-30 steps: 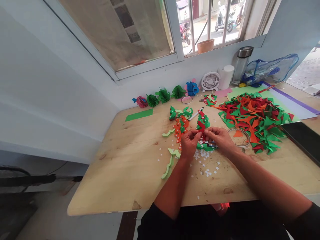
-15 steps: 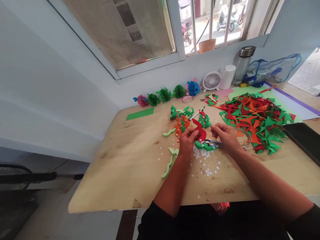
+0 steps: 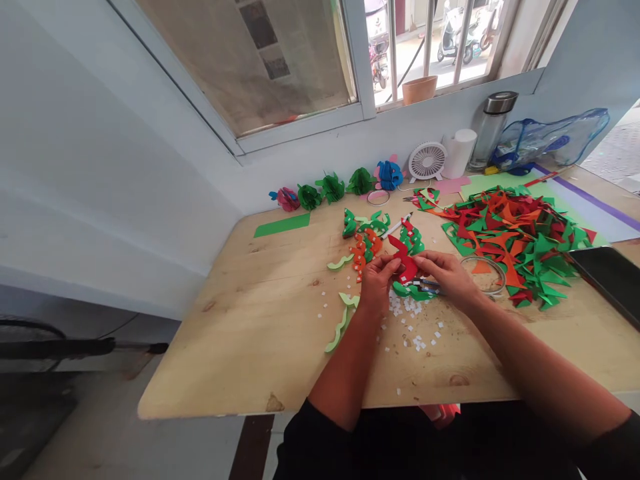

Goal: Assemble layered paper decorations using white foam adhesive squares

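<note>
A red wavy-edged paper cutout point(image 3: 409, 268) is raised over the table, with small white squares on it. My left hand point(image 3: 379, 283) pinches its left edge between thumb and fingers. On the other side, my right hand point(image 3: 445, 272) is closed with its fingertips at the cutout's right edge. Under the hands lie a green scalloped paper piece point(image 3: 409, 291) and a thin blue tool point(image 3: 429, 285); its kind is unclear. Loose white squares point(image 3: 407, 308) are scattered just below. Orange scalloped pieces point(image 3: 359, 257) and a red-and-green stack point(image 3: 413, 237) sit beyond the hands.
Red, orange and green paper scraps point(image 3: 515, 233) are heaped at the right, beside a phone point(image 3: 607, 277) and a ring-shaped roll point(image 3: 493, 291). Along the wall stand paper figures point(image 3: 361, 181), a small fan point(image 3: 427, 161) and a glass bottle point(image 3: 493, 137). Light-green strips point(image 3: 340, 330) lie near my left forearm.
My right hand has moved left, from apart to touching the red cutout's right edge. My left hand still holds the cutout. The view has shifted slightly.
</note>
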The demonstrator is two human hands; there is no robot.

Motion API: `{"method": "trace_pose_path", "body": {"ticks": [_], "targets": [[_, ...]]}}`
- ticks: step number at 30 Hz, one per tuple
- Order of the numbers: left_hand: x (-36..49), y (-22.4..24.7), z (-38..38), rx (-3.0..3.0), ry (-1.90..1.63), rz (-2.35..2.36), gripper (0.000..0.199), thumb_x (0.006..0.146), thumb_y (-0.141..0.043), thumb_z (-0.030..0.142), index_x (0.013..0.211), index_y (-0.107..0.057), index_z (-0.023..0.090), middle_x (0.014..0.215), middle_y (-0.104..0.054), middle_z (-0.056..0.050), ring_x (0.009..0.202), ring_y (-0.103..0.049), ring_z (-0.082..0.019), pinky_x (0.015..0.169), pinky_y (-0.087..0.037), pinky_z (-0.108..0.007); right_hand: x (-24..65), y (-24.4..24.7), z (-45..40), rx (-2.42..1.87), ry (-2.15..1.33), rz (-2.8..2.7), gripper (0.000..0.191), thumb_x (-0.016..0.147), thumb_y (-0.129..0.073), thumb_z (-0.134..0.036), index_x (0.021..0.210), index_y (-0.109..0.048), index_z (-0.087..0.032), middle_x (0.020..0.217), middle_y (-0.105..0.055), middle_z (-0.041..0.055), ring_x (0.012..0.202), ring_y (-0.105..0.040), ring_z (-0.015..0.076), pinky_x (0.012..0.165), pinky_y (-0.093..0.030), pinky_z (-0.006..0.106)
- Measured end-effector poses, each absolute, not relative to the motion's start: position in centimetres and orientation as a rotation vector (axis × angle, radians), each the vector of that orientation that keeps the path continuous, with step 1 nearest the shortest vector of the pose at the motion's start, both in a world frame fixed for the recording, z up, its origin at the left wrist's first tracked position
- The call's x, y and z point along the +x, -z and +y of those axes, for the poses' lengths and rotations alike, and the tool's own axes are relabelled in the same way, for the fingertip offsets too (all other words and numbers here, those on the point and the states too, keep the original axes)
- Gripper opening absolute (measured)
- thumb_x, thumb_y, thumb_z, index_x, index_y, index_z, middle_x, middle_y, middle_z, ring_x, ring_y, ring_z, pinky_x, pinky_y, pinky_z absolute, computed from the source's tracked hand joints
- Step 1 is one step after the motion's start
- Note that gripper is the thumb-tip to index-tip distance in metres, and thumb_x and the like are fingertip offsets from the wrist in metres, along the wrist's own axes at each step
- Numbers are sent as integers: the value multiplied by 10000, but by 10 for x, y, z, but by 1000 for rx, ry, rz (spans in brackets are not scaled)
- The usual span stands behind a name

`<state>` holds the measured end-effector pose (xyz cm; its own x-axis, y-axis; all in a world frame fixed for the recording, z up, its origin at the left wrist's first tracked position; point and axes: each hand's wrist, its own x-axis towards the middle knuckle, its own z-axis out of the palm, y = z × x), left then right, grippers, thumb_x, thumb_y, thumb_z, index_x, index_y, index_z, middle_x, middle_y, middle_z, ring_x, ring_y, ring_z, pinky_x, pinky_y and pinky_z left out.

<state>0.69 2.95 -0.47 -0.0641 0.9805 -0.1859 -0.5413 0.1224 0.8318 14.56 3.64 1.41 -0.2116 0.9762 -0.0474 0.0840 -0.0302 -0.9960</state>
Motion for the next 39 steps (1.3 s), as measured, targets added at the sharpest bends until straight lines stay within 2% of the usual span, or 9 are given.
{"method": "trace_pose_path", "body": {"ticks": [4,10,17,26,30,35,39], "targets": [[7,5,30,705,-1393,966,249,566,-751,340,665,-642,139,578,-616,14,499,-527,-73,538,-447,-218,141,-11,33,-1143,-1591,-1265,240,654,-677,-399,687,-603,-173,585,-585,-22,503,-467,104,479,-330,228],[5,7,29,779,-1249,962,318,643,-694,421,757,-678,124,604,-627,-14,513,-557,-98,478,-413,-213,144,-12,36,-1154,-1495,-1181,201,647,-682,-355,645,-588,-178,576,-570,-29,522,-471,100,500,-348,226],[6,7,26,856,-1202,1000,231,629,-705,341,661,-626,126,582,-636,-18,499,-552,-93,471,-393,-200,148,-16,39,-1208,-1297,-1292,216,676,-645,-373,608,-564,-184,552,-541,-29,531,-447,106,508,-346,230],[8,3,27,945,-1297,1044,194,657,-679,321,618,-611,143,539,-598,11,459,-498,-71,480,-395,-204,143,-11,36,-1146,-1513,-1240,257,651,-681,-424,694,-637,-175,624,-636,11,567,-534,137,521,-402,244],[8,7,25,1051,-1359,1104,181,703,-654,337,723,-646,158,615,-629,-5,543,-553,-106,526,-424,-221,144,-11,37,-1183,-1408,-1275,246,655,-669,-427,657,-626,-185,595,-606,5,566,-521,140,516,-392,248],[7,8,20,1600,-1515,1356,123,772,-603,277,784,-690,191,769,-672,-52,707,-582,-157,686,-443,-281,145,-5,40,-1197,-1281,-1310,252,681,-652,-426,678,-631,-176,596,-580,-2,573,-492,134,523,-381,246],[8,9,19,1851,-1519,1423,136,789,-586,232,849,-707,213,803,-685,-72,787,-589,-197,768,-431,-332,145,0,39,-1162,-1237,-1352,257,705,-640,-429,693,-628,-172,613,-580,-2,586,-493,137,531,-385,246]]}}
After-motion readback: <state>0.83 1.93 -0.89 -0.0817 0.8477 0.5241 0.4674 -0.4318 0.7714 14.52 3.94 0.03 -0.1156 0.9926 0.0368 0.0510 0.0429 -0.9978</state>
